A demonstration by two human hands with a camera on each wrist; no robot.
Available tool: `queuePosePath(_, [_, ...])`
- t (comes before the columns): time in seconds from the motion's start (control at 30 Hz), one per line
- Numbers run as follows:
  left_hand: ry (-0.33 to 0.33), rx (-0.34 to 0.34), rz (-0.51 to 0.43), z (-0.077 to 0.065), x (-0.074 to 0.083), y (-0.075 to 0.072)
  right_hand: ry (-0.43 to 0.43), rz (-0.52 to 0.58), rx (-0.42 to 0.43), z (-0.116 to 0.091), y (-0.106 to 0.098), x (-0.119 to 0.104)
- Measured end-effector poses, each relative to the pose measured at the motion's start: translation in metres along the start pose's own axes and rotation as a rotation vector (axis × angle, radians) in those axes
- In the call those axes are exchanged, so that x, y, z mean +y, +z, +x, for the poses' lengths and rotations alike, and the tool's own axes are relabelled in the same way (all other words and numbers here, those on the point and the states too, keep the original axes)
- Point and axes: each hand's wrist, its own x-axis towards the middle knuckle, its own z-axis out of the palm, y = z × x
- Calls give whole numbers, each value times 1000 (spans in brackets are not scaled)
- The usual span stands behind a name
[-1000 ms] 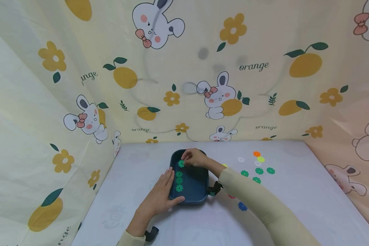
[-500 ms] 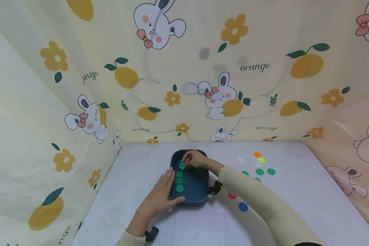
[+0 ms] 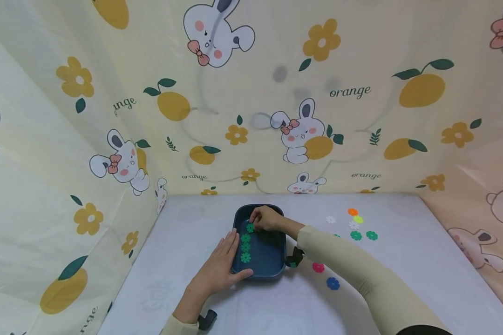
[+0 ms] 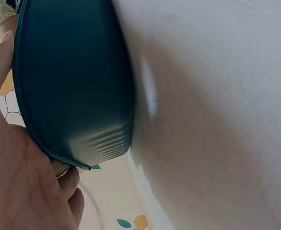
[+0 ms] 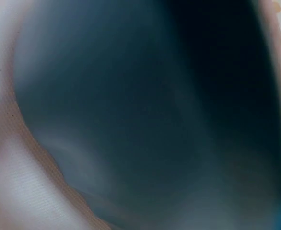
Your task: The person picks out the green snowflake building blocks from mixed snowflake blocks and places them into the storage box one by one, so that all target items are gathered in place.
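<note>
A dark blue rectangular tray (image 3: pixel 268 260) stands on the table, its outer wall filling much of both wrist views. My left hand (image 3: pixel 218 265) rests along its left and front rim, fingers extended and thumb spread, as the left wrist view also shows the hand (image 4: pixel 25 177) against the rim. Inside the tray, my right hand (image 3: pixel 268 218) pinches a green flower-shaped piece (image 3: pixel 250 228) at its fingertips, over the far left part. Several green flower pieces (image 3: pixel 245 246) lie in a column below it, along the tray's left side. The tray wall (image 5: pixel 131 105) hides the right hand's fingers in the right wrist view.
Right of the tray lie more flower pieces: an orange one (image 3: pixel 352 212), a yellow one (image 3: pixel 358 219), white ones (image 3: pixel 330 219), green ones (image 3: pixel 356 235), a red one (image 3: pixel 318 267) and a blue one (image 3: pixel 333 283). A patterned cloth (image 3: pixel 251 93) encloses the table.
My right hand has brought the green flower piece slightly nearer the column in the tray. The left hand stays on the rim.
</note>
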Motion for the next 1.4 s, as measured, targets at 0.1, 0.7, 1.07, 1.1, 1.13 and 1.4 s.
queuePosePath(0.1, [-4, -6, -4, 0, 1, -1, 9, -4, 2, -1, 0, -2])
queuePosePath(0.7, [-7, -22, -7, 2, 2, 0, -45, -17, -74, -4, -7, 1])
queuePosePath(1.07, [-8, -27, -3, 4, 3, -1, -120, -26, -85, -19, -32, -4])
queuePosePath(1.1, [-9, -25, -5, 4, 3, -2, -135, -27, -79, -22, -37, -3])
queuePosePath(1.13, [-11, -24, -6, 4, 4, -2, -154, -27, -71, -25, -42, -3])
queuePosePath(1.4, [-26, -14, -26, 0, 5, -4, -205, -25, -6, -71, -81, 8])
